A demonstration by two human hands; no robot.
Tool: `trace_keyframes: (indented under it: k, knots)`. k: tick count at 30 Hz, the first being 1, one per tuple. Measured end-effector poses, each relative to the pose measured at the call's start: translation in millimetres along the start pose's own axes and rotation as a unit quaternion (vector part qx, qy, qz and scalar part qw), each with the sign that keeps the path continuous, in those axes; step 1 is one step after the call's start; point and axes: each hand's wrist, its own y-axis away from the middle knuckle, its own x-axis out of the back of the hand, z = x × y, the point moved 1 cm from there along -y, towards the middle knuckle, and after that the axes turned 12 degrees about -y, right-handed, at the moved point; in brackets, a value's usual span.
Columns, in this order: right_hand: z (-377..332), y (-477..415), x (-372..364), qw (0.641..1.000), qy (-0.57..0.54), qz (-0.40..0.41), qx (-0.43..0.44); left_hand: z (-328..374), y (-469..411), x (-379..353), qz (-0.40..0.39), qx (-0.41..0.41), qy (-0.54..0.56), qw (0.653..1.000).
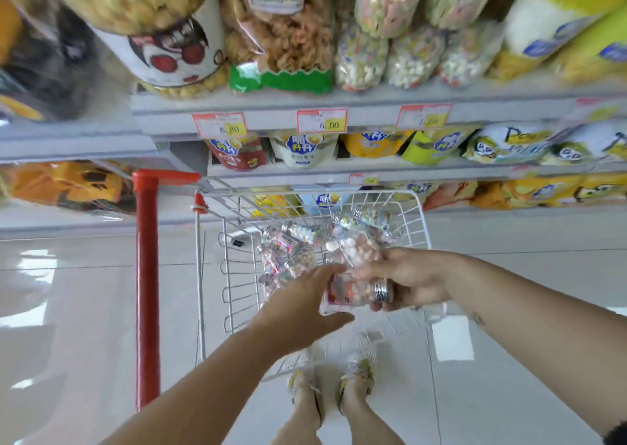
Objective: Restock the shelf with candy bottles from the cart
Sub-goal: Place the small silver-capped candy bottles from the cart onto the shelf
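Silver-capped end of a clear candy bottle (346, 292) is wrapped by the right hand (414, 280), fingers curled; the pink-labelled base is pinched by the left hand (295, 309). Pastel candies are seen inside. It's held sideways over the white wire cart (420, 217), other bottles (288, 241) piled below.

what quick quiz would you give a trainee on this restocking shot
1. True or false: the cart holds no bottles.
2. The cart's handle is: A blue, B red, C green.
3. The left hand and right hand hold a candy bottle above the cart. Which hand is at its silver cap?
Key: 1 false, loose bottles lie in it; 2 B; 3 the right.
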Motion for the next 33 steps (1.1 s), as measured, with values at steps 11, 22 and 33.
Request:
trace_keyframes:
  k: [11, 22, 33]
  knots:
    - [-61, 216, -51, 0.971, 0.070, 0.037, 0.224, 130, 80, 166, 0.097, -0.047, 0.038, 0.993]
    - [-144, 303, -87, 0.879, 0.138, 0.218, 0.401, 132, 93, 284, 0.077, -0.057, 0.593, 0.799]
    - [-257, 313, -123, 0.628, 0.377, 0.469, 0.493, 109, 52, 415, 0.228, -0.119, 0.351, 0.900]
